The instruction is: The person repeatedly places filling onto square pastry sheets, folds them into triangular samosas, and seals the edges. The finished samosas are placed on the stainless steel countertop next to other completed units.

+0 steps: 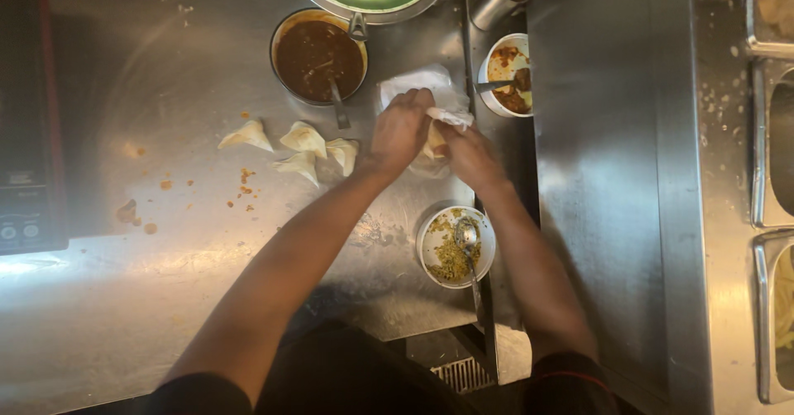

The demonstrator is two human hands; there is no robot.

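Observation:
My left hand (pixel 400 130) and my right hand (pixel 467 152) meet over the steel counter (pixel 165 241), both closed on a pale dough wrapper (pixel 434 140) that shows between the fingers. A crumpled white cloth or paper (pixel 418 82) lies just beyond my hands, and part of it is pinched near my right fingers. To the left lie several folded triangular dumplings (pixel 302 139), one of them (pixel 246 136) set further left.
A metal bowl of brown sauce with a spoon (pixel 318 55) stands at the back. A white bowl of reddish filling (pixel 506 74) is at the right, a white bowl of green-yellow filling with a spoon (pixel 455 246) nearer me. Orange crumbs (pixel 245 185) dot the counter. A dark appliance (pixel 29 109) sits far left.

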